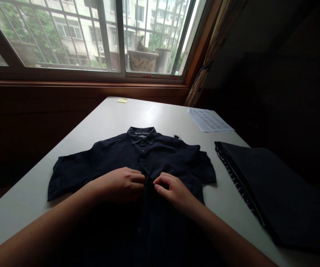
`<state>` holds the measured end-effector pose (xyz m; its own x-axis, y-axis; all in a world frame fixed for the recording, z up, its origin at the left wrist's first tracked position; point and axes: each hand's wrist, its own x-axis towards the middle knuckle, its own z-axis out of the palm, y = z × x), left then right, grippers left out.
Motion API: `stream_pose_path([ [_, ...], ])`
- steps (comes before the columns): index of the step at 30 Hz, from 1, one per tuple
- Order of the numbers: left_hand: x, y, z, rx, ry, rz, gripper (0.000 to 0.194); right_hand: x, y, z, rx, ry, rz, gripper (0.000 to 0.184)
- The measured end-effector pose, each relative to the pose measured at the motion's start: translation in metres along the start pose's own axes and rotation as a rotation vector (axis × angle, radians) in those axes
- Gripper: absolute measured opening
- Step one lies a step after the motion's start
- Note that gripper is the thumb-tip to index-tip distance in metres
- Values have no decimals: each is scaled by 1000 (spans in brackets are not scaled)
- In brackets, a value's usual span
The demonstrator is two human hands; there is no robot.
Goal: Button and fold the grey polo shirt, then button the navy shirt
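A dark navy short-sleeved shirt [112, 152] lies spread face up on the white table, collar toward the window. Its top buttons look fastened, while the front edges part a little at mid-chest. My left hand [125, 184] is closed at the left side of that gap, its fingertips hidden behind the knuckles. From the other side my right hand [171, 189] pinches the edge of the shirt front between thumb and forefinger. A lower button shows below the hands. The bottom of the shirt fades into shadow.
Folded dark cloth [268, 185] with a striped edge lies at the right of the white table [93, 129]. Printed papers [210, 120] rest at the back right. A yellow sticky note [122, 100] sits near the far edge. A small round object [176, 137] is partly behind the shirt's shoulder.
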<state>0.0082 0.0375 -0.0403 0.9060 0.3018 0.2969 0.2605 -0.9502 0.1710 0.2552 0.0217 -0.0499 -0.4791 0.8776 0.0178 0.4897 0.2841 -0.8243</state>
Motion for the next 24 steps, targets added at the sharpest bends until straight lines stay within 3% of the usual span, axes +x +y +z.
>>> stream_pose_path([
  [11,0,4,2,219,149,70,22,1,0,-2,140,1,42,12],
  [24,3,7,-1,304,189,76,23,-1,-5,-2,183,3,55,14],
])
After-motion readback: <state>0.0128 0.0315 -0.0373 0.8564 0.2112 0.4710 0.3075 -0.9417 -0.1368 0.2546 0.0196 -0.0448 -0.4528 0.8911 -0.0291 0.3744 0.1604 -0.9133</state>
